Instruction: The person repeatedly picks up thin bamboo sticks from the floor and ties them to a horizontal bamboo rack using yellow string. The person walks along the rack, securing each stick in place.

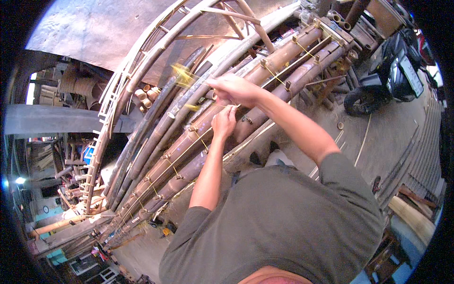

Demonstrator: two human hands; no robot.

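Note:
Two thick brown bamboo poles (279, 59) lie side by side in front of me, with short wooden pegs (317, 58) standing up along them. Thin yellow cord (171, 165) runs tied between the pegs. Over the middle of the poles, my right hand (235, 89) is closed on a loose yellow cord (184, 75), whose free end is smeared by motion to the left. Just below it, my left hand (224, 122) is closed in a pinch on what looks like the same cord, close above the poles. The fingers partly hide where the cord passes.
More bamboo poles (165, 118) lie beyond the pegged pair, under a curved bamboo frame (137, 61). Cut bamboo pieces (147, 97) are stacked at the far left. A black motorcycle (395, 71) stands at the right on the concrete floor (378, 137). Long planks (414, 213) lie at the lower right.

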